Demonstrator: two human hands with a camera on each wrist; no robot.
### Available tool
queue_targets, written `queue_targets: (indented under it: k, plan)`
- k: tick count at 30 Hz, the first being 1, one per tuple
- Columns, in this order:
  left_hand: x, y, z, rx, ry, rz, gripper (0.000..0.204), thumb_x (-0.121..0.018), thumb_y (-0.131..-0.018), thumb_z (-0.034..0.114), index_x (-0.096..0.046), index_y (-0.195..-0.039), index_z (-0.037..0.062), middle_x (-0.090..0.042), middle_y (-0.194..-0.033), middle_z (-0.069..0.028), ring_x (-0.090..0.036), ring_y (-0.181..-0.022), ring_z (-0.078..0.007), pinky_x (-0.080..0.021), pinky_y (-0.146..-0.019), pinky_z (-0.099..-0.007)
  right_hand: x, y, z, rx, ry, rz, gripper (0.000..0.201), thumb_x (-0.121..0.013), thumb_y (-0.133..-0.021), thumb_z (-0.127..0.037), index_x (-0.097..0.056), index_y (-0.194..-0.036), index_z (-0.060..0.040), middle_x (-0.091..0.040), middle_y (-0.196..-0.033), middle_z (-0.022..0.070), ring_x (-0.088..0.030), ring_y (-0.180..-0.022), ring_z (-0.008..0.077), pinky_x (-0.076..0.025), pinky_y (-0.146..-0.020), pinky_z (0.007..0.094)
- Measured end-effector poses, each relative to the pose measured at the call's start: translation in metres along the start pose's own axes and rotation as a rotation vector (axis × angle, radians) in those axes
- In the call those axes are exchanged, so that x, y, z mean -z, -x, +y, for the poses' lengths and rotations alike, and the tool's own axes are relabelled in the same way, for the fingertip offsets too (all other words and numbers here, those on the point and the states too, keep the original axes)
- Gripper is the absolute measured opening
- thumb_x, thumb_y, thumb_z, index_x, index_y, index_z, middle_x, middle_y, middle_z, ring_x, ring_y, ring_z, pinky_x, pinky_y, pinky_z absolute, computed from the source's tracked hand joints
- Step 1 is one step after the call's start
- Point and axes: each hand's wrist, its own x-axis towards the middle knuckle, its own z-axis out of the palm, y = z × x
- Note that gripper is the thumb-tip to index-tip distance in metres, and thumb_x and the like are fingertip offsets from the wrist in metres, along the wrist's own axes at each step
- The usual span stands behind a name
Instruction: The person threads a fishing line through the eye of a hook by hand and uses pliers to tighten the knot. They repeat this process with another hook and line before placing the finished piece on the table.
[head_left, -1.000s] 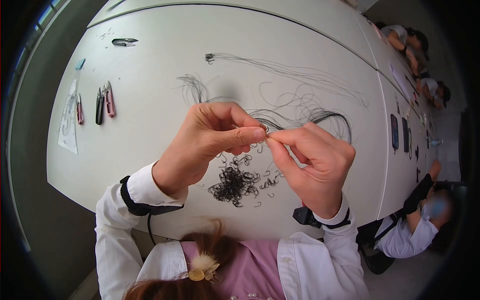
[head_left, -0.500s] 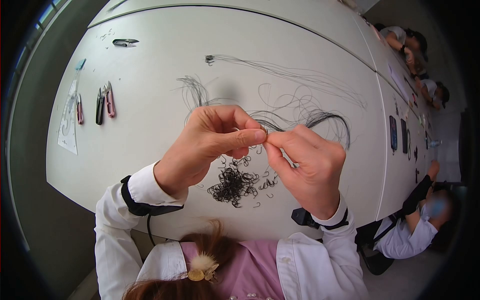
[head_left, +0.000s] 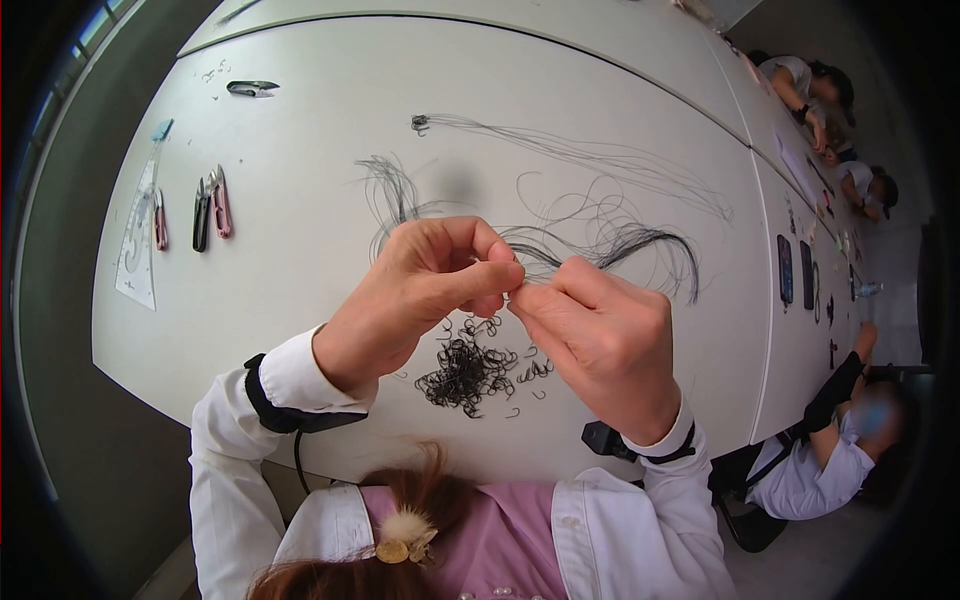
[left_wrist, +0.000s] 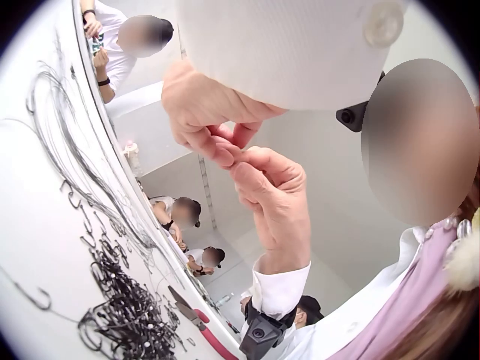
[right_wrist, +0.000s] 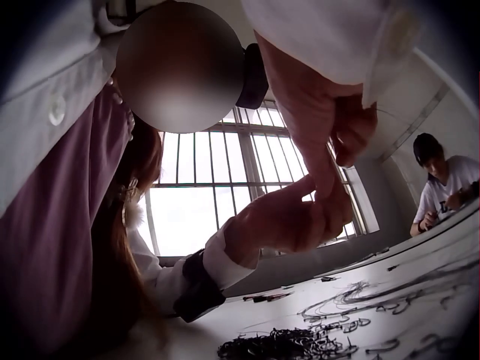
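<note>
Over the white table, my left hand (head_left: 405, 285) and right hand (head_left: 605, 340) meet fingertip to fingertip. The left thumb and index finger pinch a small fish hook, now almost wholly hidden by the fingers. Close against them, the right thumb and index finger pinch thin fishing line at the hook; the line itself hardly shows. In the left wrist view both pinches touch, with the right hand (left_wrist: 274, 187) below the left hand (left_wrist: 210, 112). Beneath the hands lies a pile of black fish hooks (head_left: 462, 375). A bundle of dark fishing line (head_left: 650, 240) spreads behind them.
Hooks tied to long lines (head_left: 420, 123) lie farther back. At left are black snips (head_left: 200, 215), pink-handled snips (head_left: 221, 205), a clear set square (head_left: 138, 250) and another snips (head_left: 252, 89). Red-handled snips (left_wrist: 199, 322) lie beside the hooks. Other people sit at right.
The right hand has moved a little left and its fingers have curled in closer to the left fingertips. The hook glimpsed between the fingers is now covered. The left hand has barely shifted.
</note>
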Motion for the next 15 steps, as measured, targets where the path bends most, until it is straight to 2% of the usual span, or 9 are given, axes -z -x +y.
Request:
queue_targets:
  k: [3, 5, 7, 8, 9, 12, 15]
  plan:
    - [-0.001, 0.002, 0.005, 0.001, -0.027, -0.006, 0.010, -0.062, -0.082, 0.014, -0.057, -0.079, 0.0063, -0.058, -0.073, 0.0007, -0.053, -0.068, -0.0064, -0.041, -0.066, -0.0209, 0.016, -0.007, 0.001, 0.006, -0.052, -0.040, 0.023, -0.075, -0.057, -0.009, -0.062, -0.076, -0.0081, -0.050, -0.069, -0.0005, -0.051, -0.061, 0.0135, -0.040, -0.045, 0.0263]
    - [0.000, 0.003, 0.007, -0.004, -0.066, -0.030, 0.009, -0.062, -0.082, 0.013, -0.057, -0.079, 0.0059, -0.059, -0.075, -0.0004, -0.054, -0.071, -0.0073, -0.042, -0.069, -0.0215, 0.030, -0.009, 0.003, 0.021, -0.157, 0.043, 0.031, -0.077, -0.052, -0.010, -0.065, -0.081, -0.0081, -0.053, -0.076, 0.0009, -0.050, -0.068, 0.0177, -0.042, -0.051, 0.0270]
    - [0.001, 0.004, 0.010, -0.001, -0.105, -0.055, 0.009, -0.062, -0.081, 0.013, -0.057, -0.080, 0.0056, -0.060, -0.078, -0.0015, -0.056, -0.075, -0.0083, -0.043, -0.071, -0.0220, 0.031, -0.012, 0.009, 0.005, -0.140, 0.094, 0.033, -0.078, -0.052, -0.010, -0.067, -0.083, -0.0083, -0.054, -0.077, 0.0018, -0.050, -0.070, 0.0179, -0.041, -0.054, 0.0275]
    - [0.000, 0.005, 0.011, 0.042, -0.096, -0.114, 0.008, -0.062, -0.081, 0.012, -0.057, -0.080, 0.0051, -0.061, -0.081, -0.0025, -0.057, -0.078, -0.0090, -0.043, -0.074, -0.0224, 0.032, -0.013, 0.011, -0.014, -0.121, 0.146, 0.035, -0.079, -0.051, -0.010, -0.069, -0.085, -0.0084, -0.054, -0.079, 0.0026, -0.050, -0.072, 0.0182, -0.040, -0.057, 0.0280]
    - [0.000, 0.006, 0.012, 0.085, -0.086, -0.172, 0.007, -0.062, -0.080, 0.011, -0.058, -0.081, 0.0047, -0.062, -0.083, -0.0034, -0.059, -0.082, -0.0098, -0.044, -0.077, -0.0229, 0.033, -0.014, 0.012, -0.041, -0.153, 0.086, 0.034, -0.078, -0.051, -0.008, -0.069, -0.085, -0.0075, -0.055, -0.084, 0.0033, -0.051, -0.075, 0.0178, -0.041, -0.059, 0.0287]
    - [-0.003, 0.008, 0.012, 0.111, -0.017, -0.235, 0.007, -0.061, -0.080, 0.010, -0.058, -0.083, 0.0036, -0.064, -0.083, -0.0055, -0.061, -0.085, -0.0116, -0.044, -0.080, -0.0239, 0.024, -0.016, 0.018, 0.036, -0.309, 0.045, 0.031, -0.077, -0.054, -0.007, -0.070, -0.084, -0.0079, -0.057, -0.080, 0.0020, -0.051, -0.073, 0.0171, -0.041, -0.061, 0.0292]
    - [-0.005, 0.009, 0.015, 0.155, -0.018, -0.273, 0.009, -0.061, -0.081, 0.010, -0.058, -0.084, 0.0022, -0.064, -0.081, -0.0070, -0.062, -0.085, -0.0136, -0.045, -0.080, -0.0252, 0.021, -0.013, 0.021, 0.123, -0.299, -0.013, 0.028, -0.076, -0.055, -0.007, -0.070, -0.082, -0.0088, -0.058, -0.073, 0.0004, -0.051, -0.070, 0.0169, -0.041, -0.061, 0.0290]
